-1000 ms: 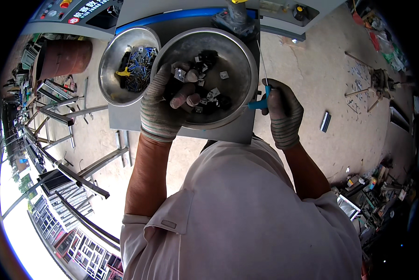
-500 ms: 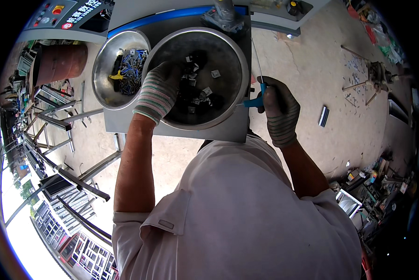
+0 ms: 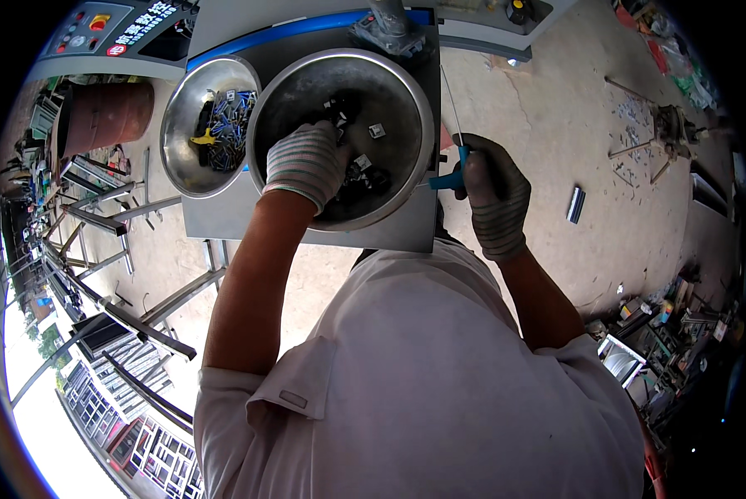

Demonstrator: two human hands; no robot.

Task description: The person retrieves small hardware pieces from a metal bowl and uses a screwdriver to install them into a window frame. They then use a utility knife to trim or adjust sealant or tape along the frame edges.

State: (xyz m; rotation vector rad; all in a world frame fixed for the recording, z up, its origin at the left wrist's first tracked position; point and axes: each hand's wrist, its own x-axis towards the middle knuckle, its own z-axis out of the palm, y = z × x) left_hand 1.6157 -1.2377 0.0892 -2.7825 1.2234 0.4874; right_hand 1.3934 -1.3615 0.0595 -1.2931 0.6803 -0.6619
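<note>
My L hand (image 3: 309, 163) is in lg bowl (image 3: 404, 125) amid small blk/silver parts (image 3: 363, 176), can't tell its grip; my R hand (image 3: 497, 195) holds blue T-handle tool (image 3: 446, 180).

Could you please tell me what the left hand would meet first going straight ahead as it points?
The left hand would probably meet the small black and silver parts in the large metal bowl, though depth is unclear.
</note>
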